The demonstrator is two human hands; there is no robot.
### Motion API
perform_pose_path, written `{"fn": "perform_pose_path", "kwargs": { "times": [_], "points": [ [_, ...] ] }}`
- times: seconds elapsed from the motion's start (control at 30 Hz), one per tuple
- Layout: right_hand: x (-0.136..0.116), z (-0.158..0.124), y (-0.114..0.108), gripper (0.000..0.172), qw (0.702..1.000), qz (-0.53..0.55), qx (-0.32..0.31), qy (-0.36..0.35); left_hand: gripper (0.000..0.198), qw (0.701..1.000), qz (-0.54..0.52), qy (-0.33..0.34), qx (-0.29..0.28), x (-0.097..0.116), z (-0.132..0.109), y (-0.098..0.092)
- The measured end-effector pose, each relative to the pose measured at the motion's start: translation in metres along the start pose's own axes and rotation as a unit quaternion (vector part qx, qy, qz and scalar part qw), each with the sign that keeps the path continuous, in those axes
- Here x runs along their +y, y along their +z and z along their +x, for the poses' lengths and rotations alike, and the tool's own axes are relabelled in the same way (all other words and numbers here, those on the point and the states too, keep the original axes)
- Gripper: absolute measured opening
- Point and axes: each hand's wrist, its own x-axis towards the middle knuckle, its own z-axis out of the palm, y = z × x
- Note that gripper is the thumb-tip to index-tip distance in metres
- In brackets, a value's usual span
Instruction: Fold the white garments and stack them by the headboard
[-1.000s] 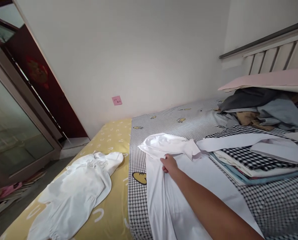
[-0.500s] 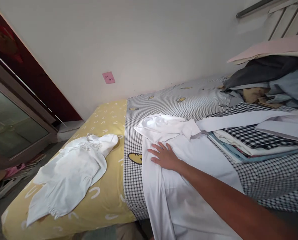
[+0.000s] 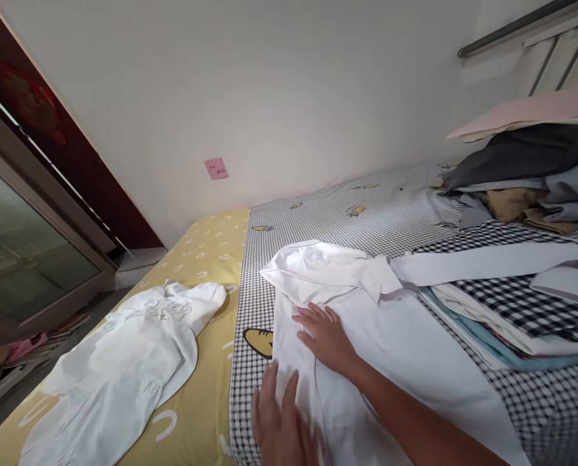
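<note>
A white long-sleeved shirt [image 3: 410, 349] lies spread on the bed, its top at the far end and one sleeve [image 3: 483, 262] stretched out to the right. The other sleeve seems to be folded lengthwise along the left side. My right hand [image 3: 325, 333] rests flat on the shirt just below the collar area, fingers spread. Lower in the view, my left hand [image 3: 283, 421] is over the shirt's left edge with its fingers apart; it is slightly blurred, and I cannot tell if it touches the cloth.
Another white garment [image 3: 123, 369] lies crumpled on the yellow sheet [image 3: 206, 375] to the left. Folded clothes [image 3: 502, 349] sit under the outstretched sleeve. A heap of dark and grey clothes [image 3: 536, 155] is at the back right, by the wall [image 3: 318, 84].
My left hand has come into view from below, over the shirt's left edge. My right hand stays flat on the shirt. The camera view has shifted slightly.
</note>
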Motion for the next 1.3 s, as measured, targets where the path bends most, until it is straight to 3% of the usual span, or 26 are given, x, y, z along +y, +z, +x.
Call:
{"fn": "perform_pose_path", "kwargs": {
  "times": [0.1,0.17,0.27,0.37,0.43,0.57,0.63,0.7,0.77,0.87,1.03,1.1,1.2,1.3],
  "points": [
    [0.012,0.005,-0.001,0.038,0.962,0.21,0.154,0.084,0.053,0.989,0.103,0.102,0.006,0.025,0.06,0.03],
    [0.019,0.005,-0.001,0.037,0.923,0.298,0.206,0.128,0.05,0.979,0.152,0.138,-0.002,0.034,0.094,0.046],
    [0.023,0.007,0.001,0.029,0.922,0.299,0.202,0.138,0.051,0.971,0.192,0.14,0.01,0.035,0.129,0.064],
    [0.018,0.019,0.003,0.021,0.956,0.213,0.154,0.134,0.054,0.973,0.198,0.115,0.028,0.028,0.15,0.076],
    [0.011,0.037,0.003,0.024,0.976,0.134,0.127,0.113,0.052,0.974,0.198,0.109,0.03,0.024,0.16,0.084],
    [0.008,0.081,0.0,0.031,0.983,-0.039,0.174,0.048,0.051,0.975,0.192,0.112,0.026,0.024,0.173,0.091],
    [0.018,0.098,0.001,0.033,0.972,-0.103,0.2,0.063,0.052,0.976,0.191,0.104,0.029,0.027,0.176,0.09],
    [0.031,0.11,0.004,0.024,0.967,-0.131,0.203,0.085,0.055,0.976,0.192,0.096,0.029,0.031,0.175,0.087],
    [0.042,0.117,0.006,0.01,0.969,-0.122,0.19,0.104,0.056,0.976,0.195,0.092,0.023,0.035,0.174,0.084],
    [0.05,0.12,0.002,0.016,0.971,-0.054,0.194,0.133,0.056,0.975,0.204,0.082,0.013,0.038,0.174,0.081],
    [0.051,0.115,-0.023,0.018,0.941,0.055,0.295,0.154,0.057,0.974,0.215,0.071,0.005,0.037,0.175,0.08],
    [0.053,0.112,-0.034,0.019,0.925,0.068,0.331,0.175,0.057,0.974,0.215,0.074,0.005,0.037,0.175,0.08],
    [0.059,0.108,-0.044,0.022,0.916,0.066,0.333,0.213,0.056,0.972,0.223,0.076,0.008,0.037,0.175,0.079],
    [0.062,0.107,-0.046,0.012,0.912,0.046,0.343,0.219,0.055,0.971,0.228,0.07,0.003,0.038,0.175,0.078]
  ]
}}
